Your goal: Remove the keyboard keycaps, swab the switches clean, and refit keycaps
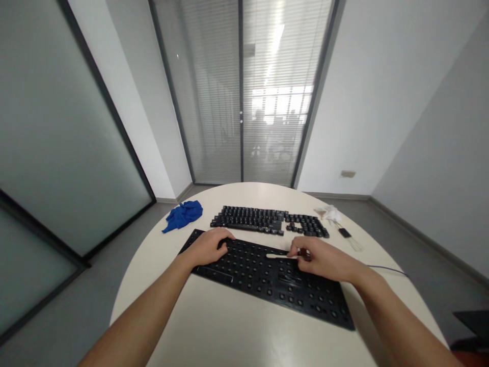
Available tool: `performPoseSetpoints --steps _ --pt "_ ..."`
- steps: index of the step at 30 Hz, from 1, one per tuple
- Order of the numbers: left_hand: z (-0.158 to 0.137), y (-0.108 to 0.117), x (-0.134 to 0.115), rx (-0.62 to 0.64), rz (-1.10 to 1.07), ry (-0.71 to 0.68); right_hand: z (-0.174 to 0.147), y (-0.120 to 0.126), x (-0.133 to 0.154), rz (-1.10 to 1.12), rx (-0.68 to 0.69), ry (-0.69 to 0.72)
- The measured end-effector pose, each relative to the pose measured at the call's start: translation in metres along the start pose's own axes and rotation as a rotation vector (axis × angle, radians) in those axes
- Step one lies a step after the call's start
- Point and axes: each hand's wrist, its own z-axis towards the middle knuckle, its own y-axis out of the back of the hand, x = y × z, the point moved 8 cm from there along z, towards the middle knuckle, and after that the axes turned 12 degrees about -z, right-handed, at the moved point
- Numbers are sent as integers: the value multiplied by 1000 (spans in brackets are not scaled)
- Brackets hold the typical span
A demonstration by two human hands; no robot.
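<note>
A black keyboard base [267, 285], stripped of its keycaps, lies at an angle on the table before me. My left hand [212, 247] holds down its left part, fingers bent toward the far edge and thumb on the key switches. My right hand [317, 256] pinches a thin white stick that looks like a cotton swab [277, 256]. Its rounded tip points left, just over or touching the switches; I cannot tell which. Behind the base, the loose black keycaps [248, 218] are laid out in keyboard order, with a number-pad group [311, 225] on the right.
A crumpled blue cloth [184, 215] lies at the table's left edge. On the right are white tissue [328, 212], a small black piece [344, 233] with pale thin sticks or wires, and a dark cable [387, 268]. The round white table [244, 331] carries everything.
</note>
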Motion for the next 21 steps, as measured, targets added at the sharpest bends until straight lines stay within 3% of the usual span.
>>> performPoseSetpoints --steps 8,21 --pt "0 0 -1 0 -5 -6 0 1 0 13 18 -24" --pt "3 -1 -3 -5 -12 1 7 -4 19 -18 -54 75"
